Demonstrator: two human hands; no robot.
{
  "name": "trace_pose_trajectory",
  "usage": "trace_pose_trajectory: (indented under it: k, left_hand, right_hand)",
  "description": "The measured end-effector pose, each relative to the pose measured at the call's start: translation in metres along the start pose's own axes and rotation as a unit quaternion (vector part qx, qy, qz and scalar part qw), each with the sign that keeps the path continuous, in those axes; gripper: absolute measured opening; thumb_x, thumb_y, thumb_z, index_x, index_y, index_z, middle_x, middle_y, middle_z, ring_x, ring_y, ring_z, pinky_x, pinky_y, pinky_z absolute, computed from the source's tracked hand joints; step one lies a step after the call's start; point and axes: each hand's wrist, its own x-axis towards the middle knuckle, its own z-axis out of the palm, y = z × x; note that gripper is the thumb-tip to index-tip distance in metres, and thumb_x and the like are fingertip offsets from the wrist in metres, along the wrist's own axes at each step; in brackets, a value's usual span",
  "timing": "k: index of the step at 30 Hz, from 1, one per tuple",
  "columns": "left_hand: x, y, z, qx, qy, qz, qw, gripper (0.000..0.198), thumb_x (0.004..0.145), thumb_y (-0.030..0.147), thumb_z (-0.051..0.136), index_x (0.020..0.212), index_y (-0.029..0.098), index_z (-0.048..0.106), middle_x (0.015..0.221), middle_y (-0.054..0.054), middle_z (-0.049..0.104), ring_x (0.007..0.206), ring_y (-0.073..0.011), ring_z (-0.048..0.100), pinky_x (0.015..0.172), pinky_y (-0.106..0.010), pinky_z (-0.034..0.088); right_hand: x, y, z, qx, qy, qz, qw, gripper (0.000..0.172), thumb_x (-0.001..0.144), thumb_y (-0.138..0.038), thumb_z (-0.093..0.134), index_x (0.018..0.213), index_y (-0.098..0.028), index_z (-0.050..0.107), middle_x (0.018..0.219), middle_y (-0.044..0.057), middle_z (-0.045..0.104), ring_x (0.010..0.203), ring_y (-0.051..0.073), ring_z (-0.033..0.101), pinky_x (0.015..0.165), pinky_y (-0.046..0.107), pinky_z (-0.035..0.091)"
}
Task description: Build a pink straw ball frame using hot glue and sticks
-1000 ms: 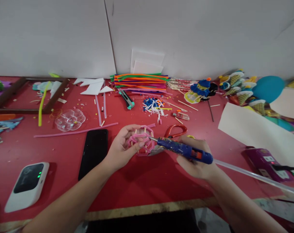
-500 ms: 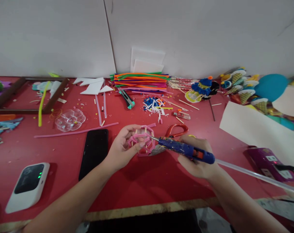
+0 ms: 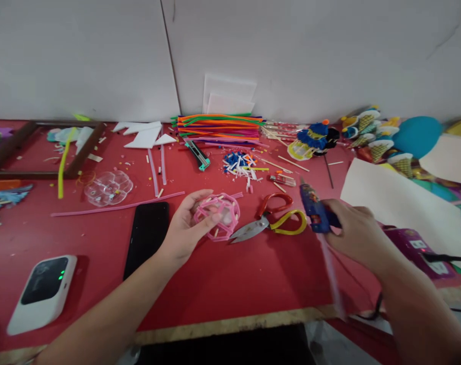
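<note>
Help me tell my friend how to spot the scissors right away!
Find the red table, then look between the left hand, holding a pink frame, and the right hand, holding a blue glue gun. The scissors lie there, tips pointing toward the pink frame. Unlike the things around them, they have one red handle loop, one yellow loop and grey blades.

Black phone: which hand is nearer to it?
Left: the left hand is just right of the phone; the right hand is farther right, beyond the scissors.
</note>
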Motion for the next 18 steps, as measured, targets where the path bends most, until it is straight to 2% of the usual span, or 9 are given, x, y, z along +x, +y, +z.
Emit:
trace_pose_trajectory:
  k: [3,5,8,10,11,13,14,16,18]
  left_hand:
    - [0.0,0.001,0.001,-0.028,-0.001,-0.019,0.999,0.057,0.066,0.032,0.094,0.117,0.026,0.067,0.096,0.001,0.072,0.087,-0.0144,0.069,0.083,-0.027,0.059]
    - [0.0,0.001,0.002,-0.035,-0.003,-0.02,0.999,0.058,0.066,0.031,0.094,0.116,0.026,0.067,0.096,0.001,0.072,0.086,-0.0132,0.069,0.083,-0.025,0.059]
    - [0.0,0.001,0.003,-0.014,0.003,-0.007,1.0,0.055,0.067,0.032,0.093,0.115,0.024,0.067,0.094,0.001,0.071,0.087,-0.0136,0.069,0.085,-0.026,0.059]
    - [-0.001,-0.001,0.003,0.01,0.003,0.009,1.0,0.053,0.069,0.032,0.091,0.116,0.024,0.067,0.097,-0.001,0.072,0.089,-0.0154,0.07,0.085,-0.029,0.059]
    - [-0.001,-0.002,0.002,0.022,0.0,0.017,1.0,0.053,0.07,0.033,0.091,0.116,0.023,0.067,0.099,-0.001,0.072,0.089,-0.0162,0.07,0.085,-0.03,0.059]
    - [-0.002,-0.003,0.002,0.039,-0.009,0.034,0.999,0.051,0.073,0.033,0.089,0.117,0.024,0.066,0.104,-0.003,0.073,0.093,-0.0175,0.071,0.086,-0.031,0.06]
    - [-0.002,-0.004,0.003,0.046,-0.012,0.041,0.998,0.051,0.074,0.033,0.088,0.118,0.024,0.065,0.107,-0.004,0.074,0.094,-0.0179,0.071,0.087,-0.031,0.06]
    - [-0.003,-0.004,0.003,0.058,-0.017,0.056,0.997,0.049,0.075,0.033,0.088,0.117,0.023,0.065,0.111,-0.005,0.074,0.096,-0.0184,0.072,0.087,-0.031,0.06]
    - [-0.004,-0.005,0.004,0.073,-0.023,0.076,0.994,0.048,0.075,0.033,0.087,0.116,0.023,0.065,0.114,-0.006,0.074,0.099,-0.019,0.073,0.088,-0.031,0.061]
  right_hand:
    - [-0.002,0.04,0.007,-0.02,-0.019,0.011,1.0,0.035,0.068,-0.014,0.063,0.1,-0.025,0.069,0.094,0.014,0.077,0.085,0.033,0.071,0.081,0.048,0.046]
    - [-0.003,0.058,0.01,-0.012,-0.04,0.01,0.999,0.042,0.062,-0.007,0.059,0.097,-0.025,0.072,0.098,0.014,0.078,0.093,0.034,0.071,0.085,0.049,0.047]
    - [-0.001,0.058,0.006,-0.024,-0.033,0.023,0.999,0.057,0.057,0.0,0.053,0.105,-0.025,0.072,0.104,0.013,0.076,0.106,0.038,0.069,0.093,0.053,0.046]
    - [0.002,0.033,-0.003,-0.047,0.021,0.042,0.998,0.059,0.063,0.001,0.052,0.113,-0.023,0.07,0.112,0.017,0.074,0.114,0.041,0.066,0.096,0.054,0.045]
    - [0.004,0.012,-0.008,-0.05,0.069,0.058,0.995,0.054,0.07,0.0,0.051,0.117,-0.023,0.069,0.117,0.018,0.072,0.118,0.04,0.064,0.097,0.054,0.045]
    - [0.011,-0.038,-0.015,0.031,0.148,0.047,0.987,0.028,0.085,-0.015,0.058,0.11,-0.022,0.07,0.108,0.015,0.074,0.107,0.033,0.069,0.092,0.046,0.051]
    - [0.016,-0.064,-0.016,0.111,0.156,0.022,0.981,0.019,0.089,-0.021,0.059,0.105,-0.022,0.071,0.099,0.012,0.075,0.096,0.028,0.071,0.086,0.041,0.053]
    - [0.024,-0.113,-0.01,0.269,0.108,-0.007,0.957,0.015,0.095,-0.028,0.057,0.099,-0.023,0.071,0.089,0.006,0.075,0.08,0.02,0.071,0.075,0.033,0.055]
    - [0.029,-0.147,0.002,0.378,0.053,-0.028,0.924,0.014,0.094,-0.029,0.061,0.101,-0.022,0.071,0.09,0.004,0.075,0.079,0.017,0.071,0.075,0.03,0.057]
